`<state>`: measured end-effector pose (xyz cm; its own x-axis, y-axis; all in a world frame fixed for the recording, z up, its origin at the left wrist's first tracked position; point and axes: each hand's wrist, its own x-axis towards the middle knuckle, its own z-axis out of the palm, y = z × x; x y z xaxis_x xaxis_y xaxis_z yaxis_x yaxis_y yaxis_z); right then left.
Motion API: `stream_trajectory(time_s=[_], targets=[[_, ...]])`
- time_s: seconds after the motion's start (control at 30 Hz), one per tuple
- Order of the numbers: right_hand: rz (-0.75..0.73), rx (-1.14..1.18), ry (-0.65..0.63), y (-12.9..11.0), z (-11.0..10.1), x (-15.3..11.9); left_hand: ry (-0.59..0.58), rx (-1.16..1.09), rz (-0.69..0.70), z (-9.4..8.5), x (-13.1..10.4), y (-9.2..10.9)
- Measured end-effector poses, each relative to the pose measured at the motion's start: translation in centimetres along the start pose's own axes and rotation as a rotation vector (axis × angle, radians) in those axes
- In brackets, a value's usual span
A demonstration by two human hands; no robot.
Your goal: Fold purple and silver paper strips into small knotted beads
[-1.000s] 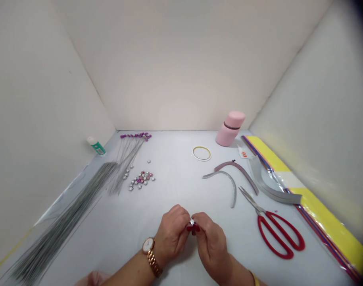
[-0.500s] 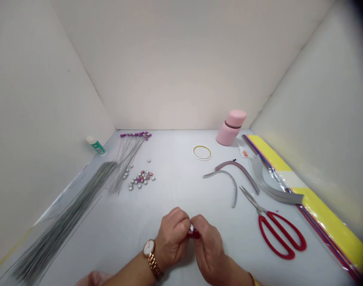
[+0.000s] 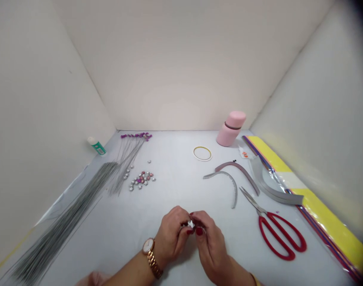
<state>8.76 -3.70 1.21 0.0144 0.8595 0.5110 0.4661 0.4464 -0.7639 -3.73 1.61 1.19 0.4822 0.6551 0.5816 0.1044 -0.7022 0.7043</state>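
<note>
Near the front of the table my left hand [image 3: 173,233], with a watch [image 3: 148,246] on its wrist, is closed with thumb and fingers around a small silver folded paper star [image 3: 191,224]. From the other side my right hand [image 3: 210,243] meets it, thumb and bent fingers pinching at the star's edge. Part of the star is covered by the fingertips. Beyond my left hand lies a loose pile of small silver, pink and purple stars [image 3: 142,179]. Right of my right hand rest red-handled scissors [image 3: 272,226], blades slightly apart.
Grey wire stems [image 3: 71,214] lie at left, with purple stars [image 3: 136,136] on thin stems behind and a glue stick [image 3: 97,146] by the wall. Toward the right are a tape ring [image 3: 202,159], curved paper strips [image 3: 235,190], a pink flask [image 3: 229,131] and packaged coloured paper [image 3: 321,214].
My fingers have shifted from a tight pinch with the thumbs on top to a looser hold, and more of the silver star shows between them. The rest stays in place.
</note>
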Motion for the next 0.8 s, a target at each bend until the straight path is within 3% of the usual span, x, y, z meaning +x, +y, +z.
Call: stream_trajectory(time_s=[0.13, 0.63, 0.73, 0.8], targets=[[-0.051, -0.023, -0.011, 0.05, -0.05, 0.24, 0.018, 0.006, -0.016, 0.05, -0.02, -0.10], [0.039, -0.081, 0.033, -0.20, 0.14, -0.12, 0.051, 0.175, 0.063, 0.26, -0.22, -0.27], [0.134, 0.010, 0.017, -0.18, 0.23, -0.05, 0.055, 0.165, 0.035, 0.27, -0.14, -0.30], [0.299, 0.187, 0.018, -0.26, 0.33, 0.29, 0.067, 0.148, -0.007, 0.16, 0.02, -0.22]])
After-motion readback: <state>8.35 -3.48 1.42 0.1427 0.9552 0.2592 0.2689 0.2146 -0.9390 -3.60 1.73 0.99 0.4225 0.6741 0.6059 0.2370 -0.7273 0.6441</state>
